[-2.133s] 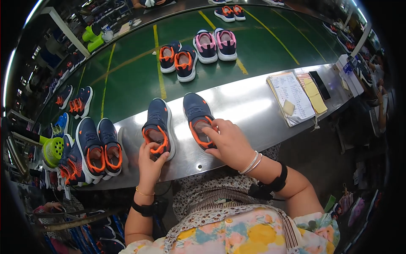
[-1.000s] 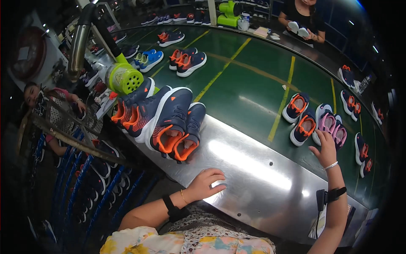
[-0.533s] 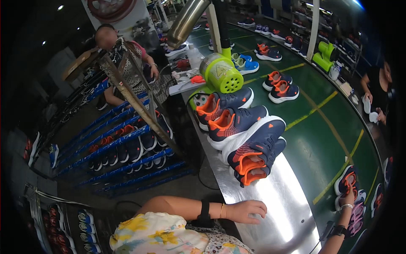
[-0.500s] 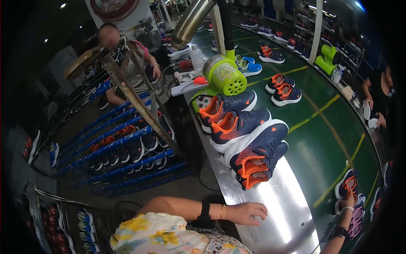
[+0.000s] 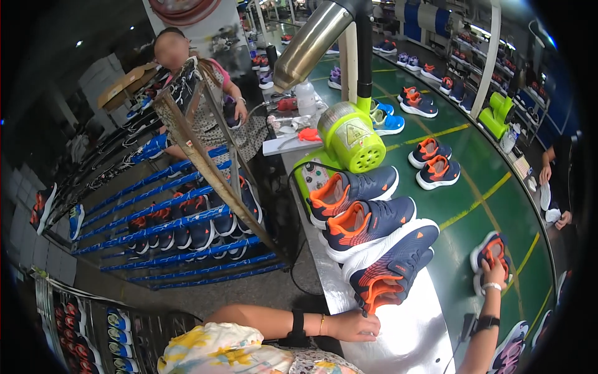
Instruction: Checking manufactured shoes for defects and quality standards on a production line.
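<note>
My left hand is closed low over the metal table, beside the heel of the nearest sneaker. What its fingers hold, if anything, is hidden. That navy sneaker with orange lining and white sole leans against others in a row. Behind it stand two more navy sneakers, a middle one and a far one. On the right, my right hand grips a navy and orange sneaker by its heel end over the green belt. A white sole edge shows beside the hand; I cannot tell whether it is a second shoe.
A lime-green blower stands behind the row. Another pair of sneakers sits on the green belt. Left is a blue-barred shoe rack, with a person behind it. Purple-laced shoes lie lower right; another person's hand is beyond.
My right hand has brought the sneaker leftward and up the picture, away from the purple-laced shoes. My left hand's fingers have curled in. The view has shifted, so the row appears lower.
</note>
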Available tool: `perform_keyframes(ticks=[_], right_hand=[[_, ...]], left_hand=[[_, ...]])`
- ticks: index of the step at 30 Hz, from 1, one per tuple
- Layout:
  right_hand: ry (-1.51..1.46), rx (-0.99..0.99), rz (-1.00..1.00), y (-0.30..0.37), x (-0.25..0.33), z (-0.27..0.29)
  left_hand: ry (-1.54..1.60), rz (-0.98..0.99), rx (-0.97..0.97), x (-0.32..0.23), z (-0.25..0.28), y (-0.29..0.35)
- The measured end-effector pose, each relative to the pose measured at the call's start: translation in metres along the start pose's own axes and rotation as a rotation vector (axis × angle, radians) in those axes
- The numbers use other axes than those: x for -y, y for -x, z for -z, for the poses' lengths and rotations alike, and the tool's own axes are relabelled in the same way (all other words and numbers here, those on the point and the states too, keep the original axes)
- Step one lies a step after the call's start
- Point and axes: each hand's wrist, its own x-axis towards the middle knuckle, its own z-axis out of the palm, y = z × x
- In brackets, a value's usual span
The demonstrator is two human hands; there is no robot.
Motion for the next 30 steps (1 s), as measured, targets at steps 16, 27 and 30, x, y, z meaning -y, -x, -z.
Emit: perform_keyframes(ticks=[16,27,30], right_hand=[[0.489,-0.347,-0.257,0.024,-0.221,0.039],[0.156,-0.306,-0.23,0.135,-0.421,0.048],[0.116,-0.197,-0.214,0.107,-0.483,0.022]], left_hand=[[0.028,-0.002,0.019,-0.003,0.006,-0.003],[-0.074,-0.045,-0.071,-0.006,0.0,-0.009],[-0.108,-0.035,-0.093,-0.006,-0.001,-0.01]])
